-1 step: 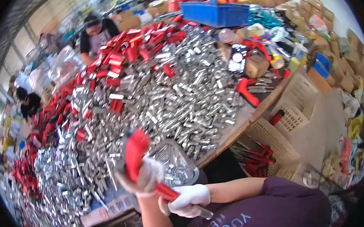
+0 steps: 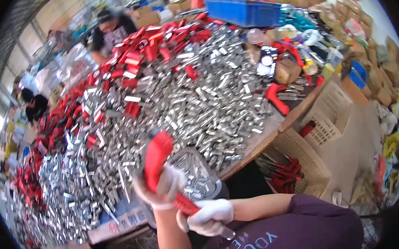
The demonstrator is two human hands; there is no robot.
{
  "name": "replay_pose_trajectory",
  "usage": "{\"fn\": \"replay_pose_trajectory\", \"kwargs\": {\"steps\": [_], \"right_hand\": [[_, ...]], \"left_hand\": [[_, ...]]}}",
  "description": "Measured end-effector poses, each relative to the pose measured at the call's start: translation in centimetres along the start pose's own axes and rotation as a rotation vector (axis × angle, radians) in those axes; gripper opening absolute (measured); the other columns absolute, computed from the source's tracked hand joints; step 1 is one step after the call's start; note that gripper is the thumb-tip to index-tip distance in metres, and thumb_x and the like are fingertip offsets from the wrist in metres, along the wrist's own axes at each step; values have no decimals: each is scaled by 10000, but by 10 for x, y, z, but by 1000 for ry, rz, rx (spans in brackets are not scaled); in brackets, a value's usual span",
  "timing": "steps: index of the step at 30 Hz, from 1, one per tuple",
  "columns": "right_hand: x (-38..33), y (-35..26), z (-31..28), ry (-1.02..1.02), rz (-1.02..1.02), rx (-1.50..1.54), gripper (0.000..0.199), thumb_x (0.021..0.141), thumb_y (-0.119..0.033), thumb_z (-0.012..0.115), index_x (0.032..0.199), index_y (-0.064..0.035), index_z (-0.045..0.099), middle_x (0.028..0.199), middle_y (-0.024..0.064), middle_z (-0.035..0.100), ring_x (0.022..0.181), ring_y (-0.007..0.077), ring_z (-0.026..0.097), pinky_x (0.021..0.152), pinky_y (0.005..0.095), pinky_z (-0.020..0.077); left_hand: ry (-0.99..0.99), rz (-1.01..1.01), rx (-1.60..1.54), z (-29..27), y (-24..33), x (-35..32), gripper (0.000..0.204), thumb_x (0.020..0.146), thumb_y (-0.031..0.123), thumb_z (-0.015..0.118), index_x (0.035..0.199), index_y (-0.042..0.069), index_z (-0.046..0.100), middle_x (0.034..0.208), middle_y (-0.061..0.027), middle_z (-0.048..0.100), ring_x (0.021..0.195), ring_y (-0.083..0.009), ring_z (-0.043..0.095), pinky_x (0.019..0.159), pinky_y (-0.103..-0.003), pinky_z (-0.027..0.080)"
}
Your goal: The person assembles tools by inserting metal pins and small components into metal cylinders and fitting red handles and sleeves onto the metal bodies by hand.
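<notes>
Both my hands wear white gloves and hold one red tool (image 2: pixel 157 162) upright and tilted above the near table edge. Its curved red upper part is blurred, so its exact kind cannot be told. My left hand (image 2: pixel 164 187) is closed around it just below the curve. Lower down, my right hand (image 2: pixel 210 217) is wrapped around the red shaft, and a shiny metal tip (image 2: pixel 227 233) sticks out beneath. Just beyond my hands sits a grey plastic bin (image 2: pixel 215 175) of silvery metal pieces.
Loose metal parts (image 2: pixel 207 96) are heaped across the table, with red pieces (image 2: pixel 132 59) behind. A blue crate (image 2: pixel 242 12) stands at the back. A beige basket (image 2: pixel 311 163) holding red-handled tools is at the right. Across the heap, a person (image 2: pixel 109 31) bends over the parts.
The whole scene has shifted slightly to the right in view. My hands keep the same hold on the red tool, which stands a little more upright.
</notes>
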State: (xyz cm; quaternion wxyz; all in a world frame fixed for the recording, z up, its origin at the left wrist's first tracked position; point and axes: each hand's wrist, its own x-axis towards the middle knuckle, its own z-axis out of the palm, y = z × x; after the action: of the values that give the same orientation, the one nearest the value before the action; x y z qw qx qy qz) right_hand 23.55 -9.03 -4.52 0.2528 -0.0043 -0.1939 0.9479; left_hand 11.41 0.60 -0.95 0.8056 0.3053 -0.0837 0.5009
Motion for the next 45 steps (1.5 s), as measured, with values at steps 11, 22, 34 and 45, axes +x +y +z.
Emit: {"fn": "replay_pose_trajectory", "kwargs": {"steps": [11, 22, 34, 45], "right_hand": [[7, -14, 2, 255, -31, -508, 358, 969, -373, 577, 792, -82, 466, 511, -10, 431, 389, 91, 450, 362, 234, 355], [16, -1, -29, 489, -674, -1345, 241, 935, -277, 612, 970, -39, 611, 621, 34, 583, 435, 123, 534, 450, 263, 436], [7, -11, 10, 218, 189, -241, 259, 918, -264, 659, 816, -71, 519, 503, -6, 415, 351, 120, 389, 338, 264, 330], [18, -3, 8, 470, 273, -392, 200, 891, -145, 668, 779, -98, 510, 510, -16, 434, 369, 93, 386, 356, 252, 265]], "left_hand": [[538, 25, 486, 31, 5, 10, 509, 963, 535, 513, 1066, 39, 567, 564, 72, 380, 417, -46, 387, 497, -245, 414], [602, 314, 1147, 48, 5, 2, 677, 968, 486, 507, 1311, -96, 456, 521, 49, 382, 394, -75, 410, 490, -279, 489], [216, -110, -32, 4, 19, -8, 503, 910, 317, 635, 1255, -32, 526, 652, -12, 539, 474, -84, 454, 414, -225, 366], [173, -14, 303, 9, 44, -22, 585, 944, 511, 567, 1253, 19, 502, 660, 7, 489, 531, -98, 480, 642, -270, 483]]}}
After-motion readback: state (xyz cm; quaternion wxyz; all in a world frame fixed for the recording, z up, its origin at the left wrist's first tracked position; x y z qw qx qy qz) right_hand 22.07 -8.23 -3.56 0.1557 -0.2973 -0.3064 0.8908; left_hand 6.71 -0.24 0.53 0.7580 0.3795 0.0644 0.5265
